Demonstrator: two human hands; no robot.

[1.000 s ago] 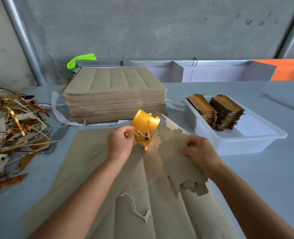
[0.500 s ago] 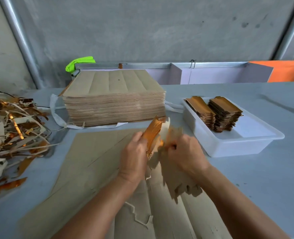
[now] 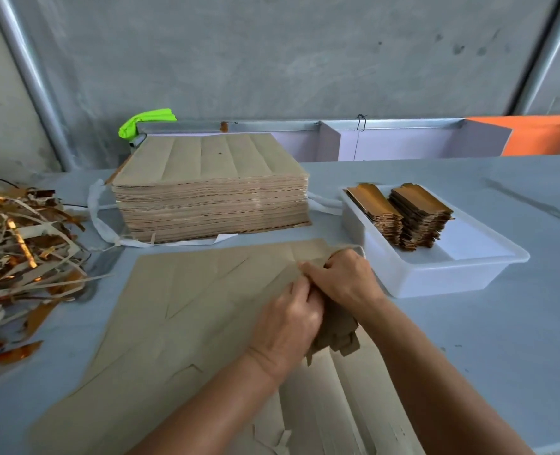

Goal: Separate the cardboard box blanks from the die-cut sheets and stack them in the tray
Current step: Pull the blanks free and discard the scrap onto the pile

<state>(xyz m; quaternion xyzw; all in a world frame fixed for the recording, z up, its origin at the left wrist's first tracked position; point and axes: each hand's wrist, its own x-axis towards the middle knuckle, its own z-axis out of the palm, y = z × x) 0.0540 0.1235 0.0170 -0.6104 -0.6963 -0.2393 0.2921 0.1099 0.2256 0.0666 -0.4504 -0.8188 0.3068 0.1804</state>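
A brown die-cut sheet (image 3: 186,310) lies flat on the table in front of me. Both hands meet over its right part. My left hand (image 3: 288,323) and my right hand (image 3: 344,280) are closed together on a folded box blank (image 3: 336,333), whose ragged brown end hangs below the fingers. The blank's gold face is hidden. A white plastic tray (image 3: 436,274) stands just right of my hands, holding two stacks of gold-faced blanks (image 3: 403,215) at its far end.
A tall stack of uncut sheets (image 3: 209,192) sits behind the working sheet. A heap of brown and gold waste strips (image 3: 16,257) covers the table's left side. White strapping (image 3: 98,221) trails beside the stack. A green object (image 3: 147,121) lies at the back wall.
The left hand held a blank up with its gold face showing; both hands then came together, folded it shut, and moved right toward the tray. The view shifted slightly.
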